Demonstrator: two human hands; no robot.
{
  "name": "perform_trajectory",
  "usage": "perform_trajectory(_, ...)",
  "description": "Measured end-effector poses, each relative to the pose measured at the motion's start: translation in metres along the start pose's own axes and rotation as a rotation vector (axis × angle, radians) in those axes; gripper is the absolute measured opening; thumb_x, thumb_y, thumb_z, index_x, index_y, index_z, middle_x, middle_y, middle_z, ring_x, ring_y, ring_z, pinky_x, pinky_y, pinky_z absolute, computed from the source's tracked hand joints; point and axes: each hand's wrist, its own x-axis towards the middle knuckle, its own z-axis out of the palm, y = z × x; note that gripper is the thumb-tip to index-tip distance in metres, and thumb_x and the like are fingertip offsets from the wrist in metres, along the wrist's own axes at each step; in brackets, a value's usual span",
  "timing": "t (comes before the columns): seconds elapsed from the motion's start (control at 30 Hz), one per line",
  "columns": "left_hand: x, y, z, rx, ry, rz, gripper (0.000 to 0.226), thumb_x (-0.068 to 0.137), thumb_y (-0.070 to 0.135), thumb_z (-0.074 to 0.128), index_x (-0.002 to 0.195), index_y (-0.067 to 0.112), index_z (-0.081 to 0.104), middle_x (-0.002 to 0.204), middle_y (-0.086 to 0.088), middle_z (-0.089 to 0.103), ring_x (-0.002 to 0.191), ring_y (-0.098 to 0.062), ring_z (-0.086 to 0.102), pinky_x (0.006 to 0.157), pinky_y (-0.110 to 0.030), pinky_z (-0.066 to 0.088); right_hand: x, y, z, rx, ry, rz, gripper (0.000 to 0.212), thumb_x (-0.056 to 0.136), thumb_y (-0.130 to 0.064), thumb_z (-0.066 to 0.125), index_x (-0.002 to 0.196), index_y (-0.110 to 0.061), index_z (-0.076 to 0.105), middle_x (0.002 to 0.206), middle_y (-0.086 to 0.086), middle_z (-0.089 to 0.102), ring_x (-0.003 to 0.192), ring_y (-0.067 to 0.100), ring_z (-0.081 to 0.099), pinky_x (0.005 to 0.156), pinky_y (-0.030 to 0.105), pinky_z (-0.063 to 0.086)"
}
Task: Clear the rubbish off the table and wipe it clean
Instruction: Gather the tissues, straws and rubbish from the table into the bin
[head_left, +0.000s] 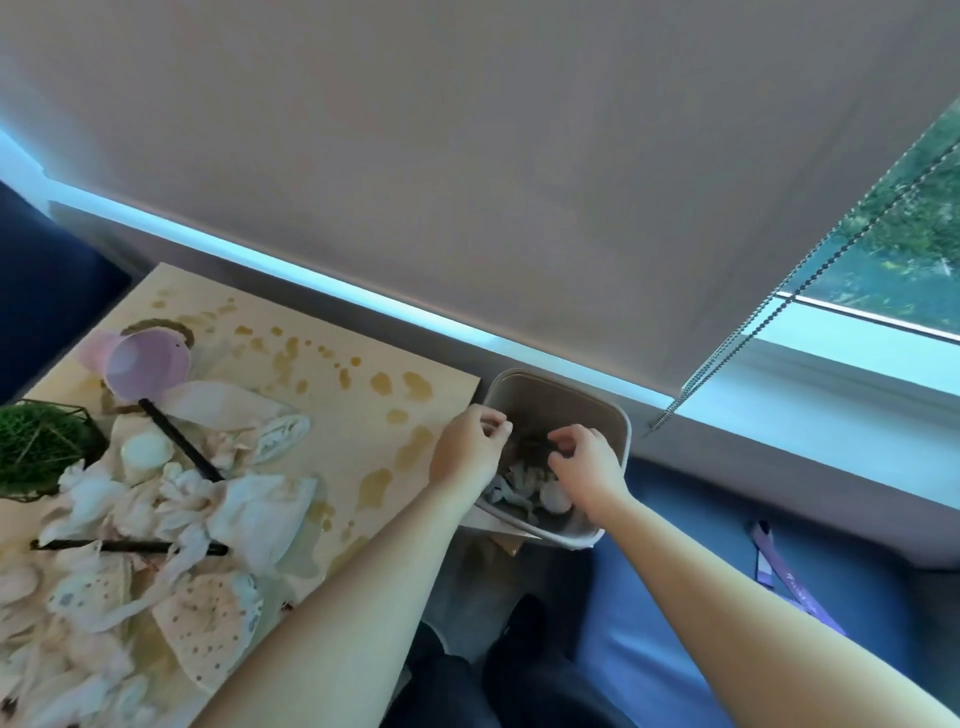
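Brown spills (410, 387): unwiped on table (332, 415).
Tissues (156, 499): mostly uncleared.
Left hand (470, 447), right hand (587, 457): over bin (618, 415), fingers curled; holding anything, unclear.

Tabletop (332, 364): pale wood, spotted with amber-brown stains. Cup (148, 364): translucent pink-lilac. Straws (179, 441): black. Tissues (260, 512): white, some brown-dotted. Bin (621, 421): beige-grey. Plant ball (36, 441): green.

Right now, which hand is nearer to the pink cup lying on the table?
Left. The left hand hovers at the bin's table-side rim, closer to the pink cup; the right hand is over the bin, farther away.
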Motion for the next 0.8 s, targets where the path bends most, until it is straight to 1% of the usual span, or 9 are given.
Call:
perform_trajectory(0.1, -0.011, -0.004, -0.011, -0.024, 0.066, 0.012, 0.016, 0.096, 0.034, 0.055, 0.107, 0.024, 0.062, 0.105, 0.007, 0.065, 0.092, -0.010, 0.059, 0.068, -0.018, 0.042, -0.006, -0.016, 0.006, 0.014, -0.006, -0.072, 0.026, 0.092, -0.010, 0.053, 0.113, -0.021, 0.064, 0.115, 0.001, 0.059, 0.088, 0.010, 0.054, 0.069, 0.015, 0.038)
perform_trajectory(0.2, -0.024, -0.011, -0.024, -0.062, 0.106, 0.012, 0.018, 0.096, 0.035, 0.056, 0.107, 0.022, 0.063, 0.102, 0.007, 0.066, 0.090, -0.010, 0.060, 0.063, -0.015, 0.040, -0.016, -0.037, 0.015, 0.022, -0.024, -0.139, 0.024, 0.092, -0.009, 0.053, 0.107, -0.023, 0.065, 0.108, -0.001, 0.060, 0.086, 0.008, 0.054, 0.063, 0.010, 0.036)
perform_trajectory(0.23, -0.029, -0.014, -0.031, -0.075, 0.116, 0.006, 0.019, 0.095, 0.036, 0.057, 0.106, 0.022, 0.064, 0.101, 0.007, 0.066, 0.090, -0.011, 0.060, 0.062, -0.014, 0.039, -0.021, -0.046, 0.020, 0.030, -0.032, -0.166, 0.023, 0.092, -0.009, 0.053, 0.106, -0.024, 0.065, 0.108, -0.002, 0.060, 0.087, 0.009, 0.055, 0.064, 0.011, 0.039)
perform_trajectory(0.37, -0.045, -0.026, -0.061, -0.091, 0.174, -0.025, 0.019, 0.095, 0.040, 0.057, 0.105, 0.025, 0.064, 0.101, 0.010, 0.066, 0.091, -0.011, 0.061, 0.065, -0.019, 0.039, -0.041, -0.076, 0.040, 0.078, -0.056, -0.228, 0.022, 0.093, -0.010, 0.051, 0.105, -0.021, 0.067, 0.108, 0.000, 0.062, 0.091, 0.016, 0.060, 0.081, 0.030, 0.053)
perform_trajectory(0.43, -0.053, -0.036, -0.078, -0.078, 0.226, -0.036, 0.020, 0.095, 0.041, 0.056, 0.106, 0.026, 0.064, 0.102, 0.012, 0.065, 0.092, -0.010, 0.060, 0.066, -0.021, 0.039, -0.051, -0.089, 0.054, 0.086, -0.088, -0.268, 0.023, 0.094, -0.011, 0.052, 0.108, -0.020, 0.067, 0.107, 0.000, 0.062, 0.088, 0.013, 0.059, 0.080, 0.028, 0.052)
perform_trajectory(0.5, -0.062, -0.049, -0.095, -0.083, 0.273, -0.047, 0.018, 0.094, 0.043, 0.056, 0.104, 0.029, 0.063, 0.098, 0.016, 0.063, 0.089, -0.008, 0.059, 0.064, -0.023, 0.040, -0.061, -0.100, 0.069, 0.064, -0.113, -0.309, 0.023, 0.093, -0.011, 0.051, 0.108, -0.021, 0.066, 0.105, -0.002, 0.061, 0.086, 0.010, 0.056, 0.078, 0.024, 0.046)
perform_trajectory(0.6, -0.074, -0.072, -0.119, -0.047, 0.338, -0.070, 0.013, 0.094, 0.041, 0.055, 0.100, 0.033, 0.063, 0.091, 0.020, 0.060, 0.085, -0.004, 0.058, 0.062, -0.025, 0.043, -0.075, -0.114, 0.090, 0.027, -0.165, -0.338, 0.024, 0.092, -0.012, 0.050, 0.108, -0.021, 0.066, 0.106, -0.003, 0.060, 0.085, 0.011, 0.055, 0.073, 0.022, 0.043)
perform_trajectory(0.7, -0.084, -0.099, -0.143, 0.028, 0.443, -0.062, 0.010, 0.094, 0.033, 0.056, 0.100, 0.037, 0.062, 0.096, 0.017, 0.062, 0.088, -0.004, 0.059, 0.068, -0.029, 0.048, -0.082, -0.125, 0.108, -0.024, -0.213, -0.363, 0.022, 0.092, -0.015, 0.051, 0.108, -0.021, 0.065, 0.105, -0.002, 0.060, 0.081, 0.013, 0.055, 0.059, 0.017, 0.041)
perform_trajectory(0.8, -0.095, -0.129, -0.161, 0.219, 0.553, -0.062, 0.024, 0.088, 0.027, 0.063, 0.112, 0.031, 0.061, 0.111, 0.009, 0.059, 0.106, -0.015, 0.053, 0.083, -0.036, 0.048, -0.089, -0.132, 0.129, -0.053, -0.272, -0.378, 0.018, 0.092, -0.016, 0.056, 0.109, -0.019, 0.064, 0.107, 0.002, 0.060, 0.079, 0.014, 0.055, 0.057, 0.017, 0.041)
